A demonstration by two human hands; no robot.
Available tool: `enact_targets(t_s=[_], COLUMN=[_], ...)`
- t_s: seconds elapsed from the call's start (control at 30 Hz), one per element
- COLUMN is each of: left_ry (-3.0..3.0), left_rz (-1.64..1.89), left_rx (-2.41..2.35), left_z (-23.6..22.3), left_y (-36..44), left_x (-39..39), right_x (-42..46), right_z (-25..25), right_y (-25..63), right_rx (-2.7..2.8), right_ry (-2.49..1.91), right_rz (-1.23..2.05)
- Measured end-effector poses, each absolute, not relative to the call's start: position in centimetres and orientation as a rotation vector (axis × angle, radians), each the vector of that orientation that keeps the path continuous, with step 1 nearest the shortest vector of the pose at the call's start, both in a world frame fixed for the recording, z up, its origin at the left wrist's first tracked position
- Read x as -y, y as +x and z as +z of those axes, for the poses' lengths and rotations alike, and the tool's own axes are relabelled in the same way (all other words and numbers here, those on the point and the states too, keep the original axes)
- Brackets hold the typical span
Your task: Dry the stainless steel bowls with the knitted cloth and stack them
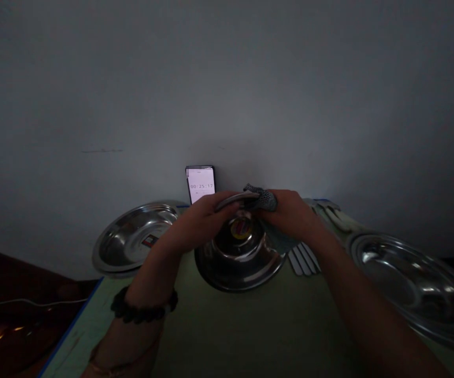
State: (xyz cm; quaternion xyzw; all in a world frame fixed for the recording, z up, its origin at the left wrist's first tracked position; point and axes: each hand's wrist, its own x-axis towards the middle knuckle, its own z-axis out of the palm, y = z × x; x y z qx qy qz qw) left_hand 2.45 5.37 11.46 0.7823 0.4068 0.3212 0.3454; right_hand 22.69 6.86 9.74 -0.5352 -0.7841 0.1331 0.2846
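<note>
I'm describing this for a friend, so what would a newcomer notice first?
Likely the phone glowing by the dim wall, reading 00:25:17. Next, the shiny metal bowl at centre, where the left hand grips a metal rim and the right hand holds a patterned cloth. A left basin and right basin flank it.

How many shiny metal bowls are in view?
3: a round silver metal bowl at left, a second in the middle, held by the left hand, and a third at right. Others may be nested underneath.

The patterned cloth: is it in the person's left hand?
No, the patterned cloth is bunched under the fingers of the right hand.
</note>
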Motion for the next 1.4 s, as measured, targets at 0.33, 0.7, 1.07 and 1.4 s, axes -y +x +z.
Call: enact_targets(t_s=[0.33, 0.7, 1.07, 1.4], left_ry=[2.073, 2.073, 2.005, 2.036], left_rz=[0.818, 0.797, 0.826, 0.792], left_rx=[-1.054, -1.058, -1.029, -1.075], left_z=[11.3, 10.9, 10.9, 10.5], left_y=[2.5, 2.5, 2.5, 2.4], left_x=[-5.7, -5.9, -5.9, -6.2], right_x=[-7.1, -7.2, -7.4, -7.3], right_z=[9.4, 8.9, 8.7, 9.0], right_y=[22.6, 22.8, 23.0, 22.7], right_rx=[2.123, 2.155, 2.194, 2.279], right_ry=[-1.431, -1.385, -1.346, -1.33], right_rz=[0.359, 0.403, 0.434, 0.442])
